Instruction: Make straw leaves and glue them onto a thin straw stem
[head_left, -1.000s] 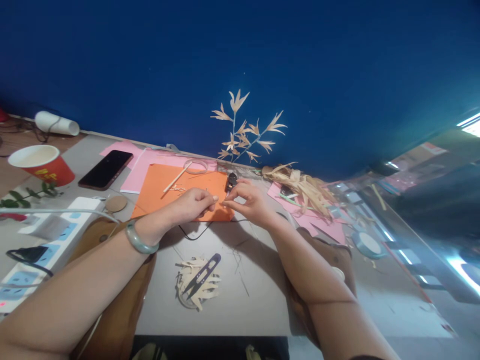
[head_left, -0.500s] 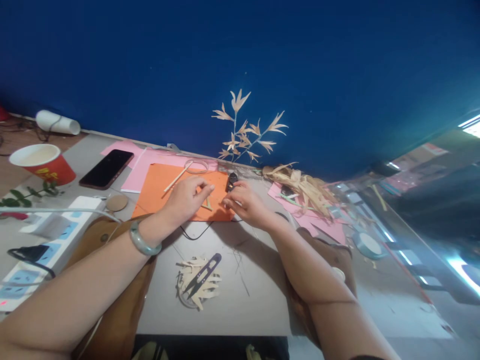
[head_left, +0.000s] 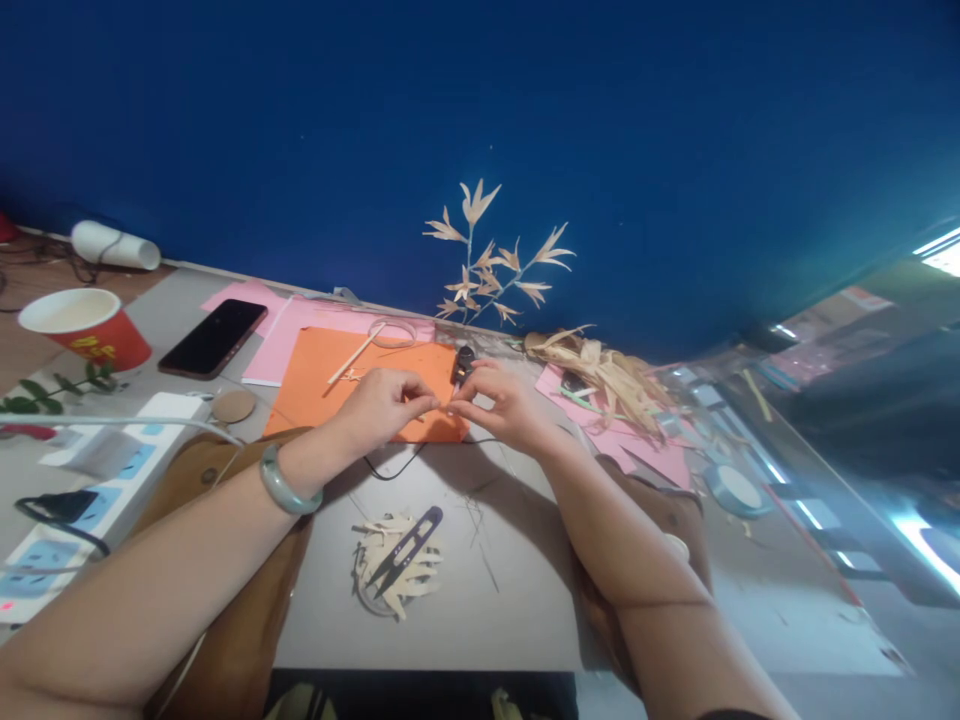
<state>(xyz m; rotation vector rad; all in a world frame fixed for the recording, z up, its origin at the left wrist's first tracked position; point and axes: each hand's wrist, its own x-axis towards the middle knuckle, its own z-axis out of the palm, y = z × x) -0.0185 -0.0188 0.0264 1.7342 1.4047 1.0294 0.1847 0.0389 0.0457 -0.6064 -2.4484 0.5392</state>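
Beneath the left hand (head_left: 382, 405), orange sheet (head_left: 311, 375), flat, bright, straight-edged

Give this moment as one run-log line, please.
left hand: pinching, over orange sheet | right hand: pinching, near left hand | anything held: too small to tell | snips: on pale strips

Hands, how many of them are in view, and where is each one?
2. The left hand is over the orange sheet; the right hand is by that sheet's right edge, beside a small black object. No other hand shows.
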